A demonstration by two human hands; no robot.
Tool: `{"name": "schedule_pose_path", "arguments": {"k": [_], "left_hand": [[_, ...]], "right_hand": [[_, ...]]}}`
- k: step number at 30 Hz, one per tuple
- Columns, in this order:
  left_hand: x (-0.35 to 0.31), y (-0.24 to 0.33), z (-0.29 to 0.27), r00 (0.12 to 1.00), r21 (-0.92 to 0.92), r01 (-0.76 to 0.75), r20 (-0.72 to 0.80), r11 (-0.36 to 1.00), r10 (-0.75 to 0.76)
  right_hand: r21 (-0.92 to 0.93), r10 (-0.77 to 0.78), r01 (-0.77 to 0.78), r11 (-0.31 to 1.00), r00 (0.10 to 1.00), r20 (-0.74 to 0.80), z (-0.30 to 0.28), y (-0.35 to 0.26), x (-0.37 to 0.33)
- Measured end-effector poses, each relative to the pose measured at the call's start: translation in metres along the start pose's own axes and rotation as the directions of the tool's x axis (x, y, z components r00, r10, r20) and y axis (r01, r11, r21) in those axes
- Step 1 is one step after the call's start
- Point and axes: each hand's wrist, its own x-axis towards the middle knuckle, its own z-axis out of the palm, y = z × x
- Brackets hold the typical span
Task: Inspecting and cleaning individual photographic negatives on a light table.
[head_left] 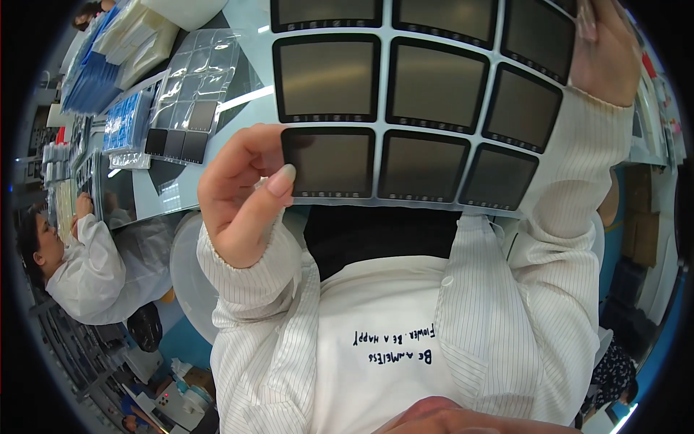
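Note:
I hold up a sheet of dark rectangular panels, each with a black border, set in rows with pale strips between them. Its upper part runs out of the picture. My left hand pinches the lower left corner, thumb on the near face and the other fingers partly hidden behind. At the upper right edge, my right hand grips the sheet from the side; it is slightly blurred and its fingertips are partly hidden.
On the table to the left lie a clear pocketed tray with dark panels in it, a blue stack, and piles of blue and cream sheets. A co-worker in white sits at the left.

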Motion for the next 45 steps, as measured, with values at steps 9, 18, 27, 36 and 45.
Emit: {"name": "schedule_pose_path", "arguments": {"k": [9, 18, 27, 36, 45], "left_hand": [[-0.011, -0.033, -0.015, 0.936, -0.003, 0.348, 0.058, 0.937, -0.348], [-0.027, -0.049, -0.016, 0.875, -0.061, 0.48, 0.109, 0.875, -0.473], [-0.035, -0.046, -0.019, 0.852, -0.017, 0.508, 0.159, 0.861, -0.499], [-0.037, -0.048, -0.022, 0.861, 0.001, 0.475, 0.208, 0.88, -0.465], [-0.036, -0.049, -0.021, 0.921, 0.124, 0.314, 0.2, 0.941, -0.334]], "right_hand": [[-0.309, 0.37, -0.34, 0.888, 0.928, 0.041, -0.042, 0.061, 0.0], [-0.377, 0.604, -0.545, 0.749, 0.796, 0.049, -0.077, 0.095, -0.011], [-0.277, 0.628, -0.629, 0.726, 0.771, -0.103, -0.07, 0.104, -0.02], [-0.398, 0.658, -0.595, 0.698, 0.752, 0.031, -0.08, 0.092, -0.023], [-0.413, 0.638, -0.565, 0.714, 0.768, 0.053, -0.08, 0.093, -0.023]]}}
